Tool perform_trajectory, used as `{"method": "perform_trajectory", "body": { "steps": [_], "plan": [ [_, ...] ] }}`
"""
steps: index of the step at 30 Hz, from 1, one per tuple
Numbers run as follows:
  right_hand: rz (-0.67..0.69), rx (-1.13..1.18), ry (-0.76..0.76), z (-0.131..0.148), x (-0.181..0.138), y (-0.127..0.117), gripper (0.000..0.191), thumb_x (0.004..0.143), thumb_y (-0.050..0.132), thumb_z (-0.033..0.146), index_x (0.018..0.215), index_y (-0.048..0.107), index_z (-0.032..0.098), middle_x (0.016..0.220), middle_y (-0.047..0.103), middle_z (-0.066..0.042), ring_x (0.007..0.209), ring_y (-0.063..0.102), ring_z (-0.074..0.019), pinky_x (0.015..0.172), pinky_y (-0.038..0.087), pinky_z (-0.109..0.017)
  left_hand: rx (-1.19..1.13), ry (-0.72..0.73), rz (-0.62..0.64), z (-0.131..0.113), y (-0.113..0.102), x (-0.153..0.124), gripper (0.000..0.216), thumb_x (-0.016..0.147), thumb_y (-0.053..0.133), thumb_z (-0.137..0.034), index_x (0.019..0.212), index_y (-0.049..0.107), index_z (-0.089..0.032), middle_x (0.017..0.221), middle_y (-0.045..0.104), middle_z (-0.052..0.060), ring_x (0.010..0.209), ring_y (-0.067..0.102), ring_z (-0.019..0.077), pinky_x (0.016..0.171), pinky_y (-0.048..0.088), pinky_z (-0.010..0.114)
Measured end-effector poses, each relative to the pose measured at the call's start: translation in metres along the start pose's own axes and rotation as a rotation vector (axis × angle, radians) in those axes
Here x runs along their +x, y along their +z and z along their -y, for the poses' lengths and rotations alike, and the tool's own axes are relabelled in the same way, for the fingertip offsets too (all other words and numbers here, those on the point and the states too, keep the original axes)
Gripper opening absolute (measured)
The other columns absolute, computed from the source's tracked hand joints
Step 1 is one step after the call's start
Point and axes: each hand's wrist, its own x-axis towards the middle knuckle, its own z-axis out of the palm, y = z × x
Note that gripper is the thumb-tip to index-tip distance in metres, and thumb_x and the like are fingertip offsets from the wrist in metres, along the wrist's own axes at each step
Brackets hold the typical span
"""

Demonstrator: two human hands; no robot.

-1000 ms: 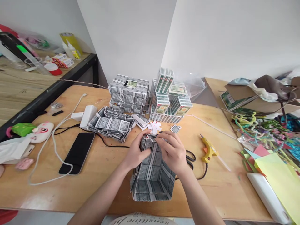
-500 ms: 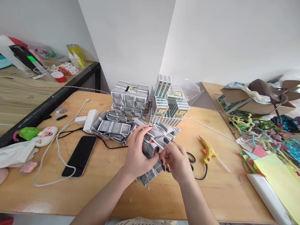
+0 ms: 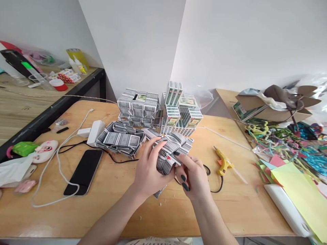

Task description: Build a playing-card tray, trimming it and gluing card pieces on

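My left hand (image 3: 150, 166) is wrapped round a folded playing-card structure (image 3: 176, 143) with grey patterned backs and one red mark showing. My right hand (image 3: 194, 173) presses its fingertips against the structure's near right side, with the other fingers curled beneath. The spot between its fingertips is partly hidden. Behind my left hand lies an open card-built box (image 3: 122, 139) with folded cards inside. A larger block of folded cards (image 3: 139, 105) stands beyond that box. Right of my right hand rests a yellow hot glue gun (image 3: 223, 163).
Stacked card boxes (image 3: 171, 117) stand at the back. On the left are a black phone (image 3: 83, 172), a white cable (image 3: 61, 170) and a white adapter (image 3: 95, 132). Coloured paper (image 3: 298, 190), pipe cleaners (image 3: 273, 136) and a cardboard box (image 3: 276, 107) crowd the right side.
My right hand's lower fingers have come away from the structure's underside and curl lower. The held structure is tilted a little differently. The whole view has shifted slightly.
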Motion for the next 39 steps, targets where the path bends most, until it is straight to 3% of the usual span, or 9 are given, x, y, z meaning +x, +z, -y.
{"method": "perform_trajectory", "body": {
  "steps": [3, 9, 16, 20, 24, 28, 39],
  "plan": [
    [0.066, 0.028, 0.096, 0.002, 0.001, -0.002, 0.032, 0.069, 0.062, 0.031, 0.046, 0.055, 0.011, 0.027, 0.043, 0.003, 0.018, 0.028, -0.0024, 0.024, 0.013, -0.014, 0.024, 0.029, -0.024, 0.003, 0.000, -0.001, 0.061, 0.065, 0.067, -0.028, 0.119, 0.041, -0.017, 0.126, 0.043, 0.015, 0.117, 0.045, 0.0277, 0.099, 0.039, 0.044],
    [0.189, 0.075, 0.223, 0.001, 0.003, -0.004, 0.043, 0.069, 0.062, 0.034, 0.035, 0.049, 0.011, 0.024, 0.036, 0.003, 0.017, 0.028, -0.0024, 0.021, 0.012, -0.013, 0.040, 0.073, -0.074, 0.008, 0.000, -0.004, 0.062, 0.062, 0.069, -0.027, 0.117, 0.043, -0.018, 0.123, 0.044, 0.014, 0.115, 0.045, 0.0287, 0.098, 0.039, 0.045],
    [0.258, 0.076, 0.197, 0.002, 0.006, -0.006, 0.035, 0.070, 0.061, 0.032, 0.043, 0.050, 0.012, 0.035, 0.050, 0.001, 0.019, 0.032, -0.0039, 0.019, 0.017, -0.013, 0.032, 0.028, 0.007, 0.006, -0.010, -0.001, 0.069, 0.059, 0.067, -0.021, 0.123, 0.040, -0.017, 0.116, 0.039, 0.014, 0.111, 0.044, 0.0283, 0.095, 0.041, 0.044],
    [0.311, 0.084, 0.203, 0.000, 0.006, -0.009, 0.041, 0.072, 0.060, 0.034, 0.040, 0.049, 0.011, 0.034, 0.048, 0.001, 0.019, 0.033, -0.0036, 0.020, 0.020, -0.013, 0.045, 0.053, 0.055, 0.004, -0.017, 0.003, 0.053, 0.060, 0.065, -0.020, 0.111, 0.050, -0.018, 0.114, 0.038, 0.013, 0.109, 0.045, 0.0288, 0.092, 0.042, 0.044],
    [0.418, 0.089, 0.252, 0.003, 0.001, -0.013, 0.037, 0.076, 0.060, 0.033, 0.049, 0.058, 0.007, 0.037, 0.050, -0.001, 0.027, 0.042, -0.0049, 0.026, 0.030, -0.011, -0.002, 0.115, 0.078, 0.006, -0.018, 0.003, 0.048, 0.062, 0.062, -0.021, 0.108, 0.050, -0.019, 0.120, 0.044, 0.013, 0.111, 0.046, 0.0298, 0.094, 0.041, 0.045],
    [0.498, 0.124, 0.294, 0.006, -0.002, -0.017, 0.033, 0.077, 0.060, 0.030, 0.055, 0.061, 0.005, 0.042, 0.054, -0.002, 0.032, 0.046, -0.0049, 0.032, 0.037, -0.012, -0.046, 0.186, 0.049, 0.012, -0.015, 0.002, 0.050, 0.063, 0.061, -0.024, 0.111, 0.049, -0.019, 0.119, 0.050, 0.013, 0.109, 0.050, 0.0300, 0.092, 0.043, 0.045],
    [0.564, 0.109, 0.318, 0.006, 0.002, -0.024, 0.031, 0.079, 0.060, 0.030, 0.060, 0.063, 0.006, 0.044, 0.056, -0.002, 0.035, 0.049, -0.0052, 0.033, 0.038, -0.012, -0.094, 0.263, -0.048, 0.018, -0.010, -0.003, 0.054, 0.057, 0.059, -0.019, 0.111, 0.052, -0.019, 0.114, 0.053, 0.012, 0.106, 0.052, 0.0318, 0.089, 0.045, 0.049]
  ]
}}
